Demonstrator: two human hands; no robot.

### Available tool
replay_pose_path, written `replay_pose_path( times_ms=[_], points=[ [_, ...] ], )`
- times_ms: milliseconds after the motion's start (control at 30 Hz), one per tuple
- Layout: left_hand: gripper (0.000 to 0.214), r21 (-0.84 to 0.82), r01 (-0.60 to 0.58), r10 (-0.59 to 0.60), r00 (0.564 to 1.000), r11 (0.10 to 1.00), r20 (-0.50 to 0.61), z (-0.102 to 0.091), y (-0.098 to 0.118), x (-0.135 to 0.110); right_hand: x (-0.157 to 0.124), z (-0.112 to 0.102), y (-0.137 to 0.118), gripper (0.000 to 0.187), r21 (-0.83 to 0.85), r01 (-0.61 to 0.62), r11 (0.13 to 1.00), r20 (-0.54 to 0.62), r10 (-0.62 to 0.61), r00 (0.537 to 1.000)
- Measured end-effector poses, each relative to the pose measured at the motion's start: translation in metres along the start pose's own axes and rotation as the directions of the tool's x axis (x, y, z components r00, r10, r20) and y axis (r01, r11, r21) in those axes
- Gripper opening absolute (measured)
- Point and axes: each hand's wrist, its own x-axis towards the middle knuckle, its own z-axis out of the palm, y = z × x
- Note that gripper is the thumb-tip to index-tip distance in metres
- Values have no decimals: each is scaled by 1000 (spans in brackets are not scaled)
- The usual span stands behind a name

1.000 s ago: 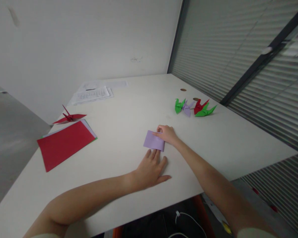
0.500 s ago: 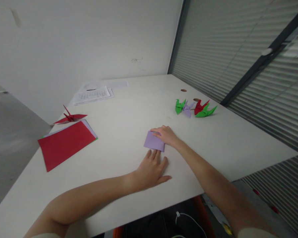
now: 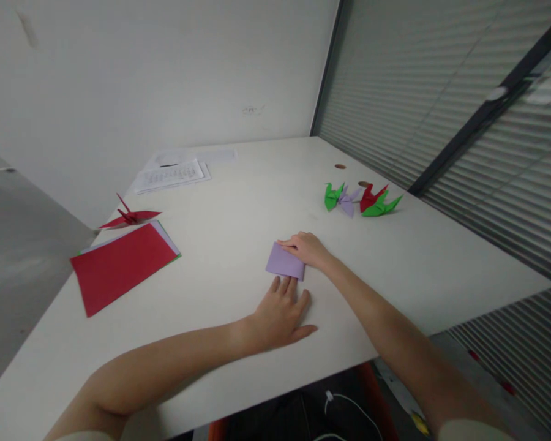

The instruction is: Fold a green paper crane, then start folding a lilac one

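Note:
A folded sheet of purple paper [image 3: 283, 262] lies on the white table [image 3: 229, 245] in front of me. My right hand [image 3: 307, 248] is over its far right corner, with fingers bent and closed on the far edge. My left hand [image 3: 279, 315] rests just on the near side, fingers spread and thumb pointing right. Its fingertips touch the paper's near edge, and one or two seem to slip under it. How many layers the fold has, I cannot tell.
On the left are red paper sheets [image 3: 123, 266] with other colours underneath, and a red paper crane [image 3: 131, 217] behind them. Several folded cranes, among them a green one [image 3: 334, 197], stand at the right. Printed papers [image 3: 169, 176] lie at the back left, and blinds [image 3: 431, 86] border the right side.

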Motion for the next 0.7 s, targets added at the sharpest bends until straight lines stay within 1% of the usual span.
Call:
replay_pose_path(
  times_ms=[400,700],
  points=[
    [61,-1,6,-6,1000,1000,1,0,-1,0,0,3,1,37,-20,24,1000,-15,-24,1000],
    [62,15,1,-2,1000,1000,7,-1,0,0,-1,0,0,36,5,29,1000,-13,-29,999]
  ],
)
